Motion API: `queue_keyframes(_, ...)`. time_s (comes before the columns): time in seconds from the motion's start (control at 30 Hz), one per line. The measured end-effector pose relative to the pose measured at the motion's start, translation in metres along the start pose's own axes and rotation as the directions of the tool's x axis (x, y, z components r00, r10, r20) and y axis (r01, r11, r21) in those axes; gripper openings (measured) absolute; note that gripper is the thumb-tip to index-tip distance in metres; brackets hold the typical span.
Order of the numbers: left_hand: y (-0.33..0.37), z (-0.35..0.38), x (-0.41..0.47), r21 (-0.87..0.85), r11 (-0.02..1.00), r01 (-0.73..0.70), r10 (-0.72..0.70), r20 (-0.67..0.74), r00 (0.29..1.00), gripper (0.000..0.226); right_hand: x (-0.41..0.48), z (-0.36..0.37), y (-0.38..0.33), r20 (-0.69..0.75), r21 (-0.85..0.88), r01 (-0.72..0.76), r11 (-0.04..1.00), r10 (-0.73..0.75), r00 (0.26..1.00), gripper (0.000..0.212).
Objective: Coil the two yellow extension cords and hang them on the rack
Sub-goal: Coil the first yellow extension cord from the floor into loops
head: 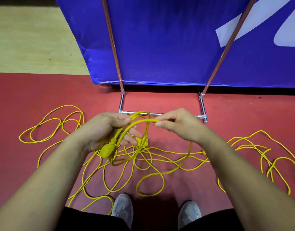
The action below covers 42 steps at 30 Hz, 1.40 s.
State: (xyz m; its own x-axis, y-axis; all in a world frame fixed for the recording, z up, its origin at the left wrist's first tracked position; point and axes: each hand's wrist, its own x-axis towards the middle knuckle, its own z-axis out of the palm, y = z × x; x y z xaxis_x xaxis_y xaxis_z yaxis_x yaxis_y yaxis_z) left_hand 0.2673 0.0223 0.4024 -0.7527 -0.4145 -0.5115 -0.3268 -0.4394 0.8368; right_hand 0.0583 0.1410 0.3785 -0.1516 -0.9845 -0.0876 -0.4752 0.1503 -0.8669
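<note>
Between your left hand (108, 129) and right hand (178, 124) hangs the cord loop (146, 121); loose cords (70, 105) sprawl on the floor (226, 114) beneath, the rack (202, 104) just behind them.

Both bare arms reached forward and down, side by side. The left hand (106, 129) held some loops of the yellow cord (143, 121), with its thumb on top and its fingers curled under. The right hand (180, 125) was near it, palm down, and pinched the cord between thumb and finger. The hands did not touch.
</note>
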Motion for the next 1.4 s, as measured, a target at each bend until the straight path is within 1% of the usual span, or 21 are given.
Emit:
queue_keyframes(0.07, -0.005, 0.003, 0.001, 0.054, 0.998, -0.011, 0.009, 0.027, 1.000, 0.022, -0.001, 0.012, -0.012, 0.041, -0.061, 0.088, 0.994, -0.085, 0.996, 0.014)
queue_keyframes(0.13, -0.008, 0.005, 0.003, 0.095, 0.995, -0.041, 0.035, 0.063, 0.997, 0.027, 0.003, 0.019, -0.015, -0.024, -0.113, 0.143, 0.983, -0.146, 0.989, 0.013)
queue_keyframes(0.2, -0.007, 0.007, 0.004, 0.050, 0.997, -0.056, 0.053, 0.056, 0.997, 0.024, 0.006, 0.013, -0.011, -0.101, -0.117, 0.122, 0.986, -0.134, 0.986, 0.014)
queue_keyframes(0.27, -0.002, 0.007, 0.003, -0.034, 0.996, -0.079, 0.081, 0.040, 0.996, 0.019, 0.007, 0.003, 0.000, -0.091, -0.140, 0.080, 0.987, -0.093, 0.991, 0.015)
queue_keyframes(0.37, 0.004, 0.001, 0.002, -0.151, 0.982, -0.114, 0.116, 0.000, 0.993, 0.019, 0.006, -0.005, 0.035, -0.011, -0.232, -0.028, 0.972, 0.026, 1.000, 0.028)
queue_keyframes(0.43, 0.006, -0.005, 0.001, -0.206, 0.971, -0.119, 0.122, -0.002, 0.993, 0.020, 0.005, -0.005, 0.059, -0.044, -0.209, -0.124, 0.970, 0.118, 0.992, 0.028)
queue_keyframes(0.53, 0.009, -0.006, 0.000, -0.278, 0.956, -0.094, 0.102, 0.013, 0.995, 0.019, 0.007, 0.001, 0.083, -0.121, -0.164, -0.221, 0.961, 0.203, 0.972, 0.029)
queue_keyframes(0.67, 0.007, -0.003, 0.001, -0.327, 0.944, -0.056, 0.039, -0.058, 0.998, 0.025, 0.009, 0.011, 0.099, -0.119, -0.155, -0.256, 0.954, 0.240, 0.964, 0.028)
queue_keyframes(0.77, 0.008, -0.003, 0.003, -0.433, 0.899, -0.067, 0.065, -0.019, 0.998, 0.027, 0.008, 0.012, 0.107, -0.177, -0.198, -0.317, 0.928, 0.284, 0.942, 0.037)
queue_keyframes(0.83, 0.011, -0.010, 0.004, -0.545, 0.836, -0.060, 0.115, 0.066, 0.991, 0.032, 0.005, 0.012, 0.113, -0.211, -0.153, -0.349, 0.925, 0.315, 0.926, 0.037)
queue_keyframes(0.9, 0.013, -0.020, 0.003, -0.632, 0.774, -0.050, 0.198, 0.166, 0.966, 0.029, 0.003, 0.013, 0.119, -0.221, 0.002, -0.363, 0.932, 0.355, 0.908, 0.028)
queue_keyframes(0.93, 0.013, -0.023, 0.002, -0.656, 0.752, -0.059, 0.232, 0.180, 0.956, 0.024, 0.002, 0.014, 0.121, -0.223, 0.103, -0.373, 0.922, 0.387, 0.895, 0.021)
queue_keyframes(0.97, 0.014, -0.025, 0.001, -0.668, 0.740, -0.084, 0.248, 0.155, 0.956, 0.021, 0.001, 0.014, 0.122, -0.218, 0.195, -0.384, 0.903, 0.421, 0.880, 0.018)
queue_keyframes(1.03, 0.015, -0.026, 0.001, -0.644, 0.745, -0.173, 0.248, 0.027, 0.968, 0.018, 0.000, 0.017, 0.125, -0.165, 0.326, -0.421, 0.846, 0.490, 0.856, 0.023)
queue_keyframes(1.1, 0.017, -0.027, 0.001, -0.610, 0.754, -0.246, 0.251, -0.080, 0.965, 0.013, -0.001, 0.021, 0.125, -0.106, 0.328, -0.477, 0.815, 0.534, 0.839, 0.025)
queue_keyframes(1.17, 0.018, -0.031, 0.001, -0.592, 0.754, -0.283, 0.247, -0.143, 0.958, 0.009, -0.003, 0.027, 0.127, -0.120, 0.284, -0.490, 0.824, 0.538, 0.834, 0.025)
queue_keyframes(1.27, 0.019, -0.036, -0.001, -0.510, 0.801, -0.313, 0.202, -0.262, 0.944, 0.015, -0.004, 0.034, 0.132, -0.157, 0.352, -0.498, 0.792, 0.575, 0.803, 0.023)
queue_keyframes(1.3, 0.019, -0.036, -0.001, -0.473, 0.826, -0.306, 0.186, -0.283, 0.941, 0.017, -0.002, 0.035, 0.129, -0.190, 0.303, -0.497, 0.813, 0.563, 0.804, 0.020)
queue_keyframes(1.33, 0.018, -0.034, -0.001, -0.418, 0.860, -0.292, 0.175, -0.296, 0.939, 0.018, 0.002, 0.035, 0.127, -0.236, 0.196, -0.485, 0.852, 0.521, 0.820, 0.017)
queue_keyframes(1.37, 0.016, -0.032, -0.001, -0.333, 0.902, -0.274, 0.170, -0.310, 0.935, 0.018, 0.006, 0.032, 0.122, -0.277, 0.000, -0.468, 0.884, 0.450, 0.849, 0.016)
queue_keyframes(1.4, 0.015, -0.030, 0.000, -0.216, 0.943, -0.255, 0.175, -0.331, 0.927, 0.019, 0.010, 0.029, 0.114, -0.286, -0.232, -0.460, 0.857, 0.391, 0.874, 0.016)
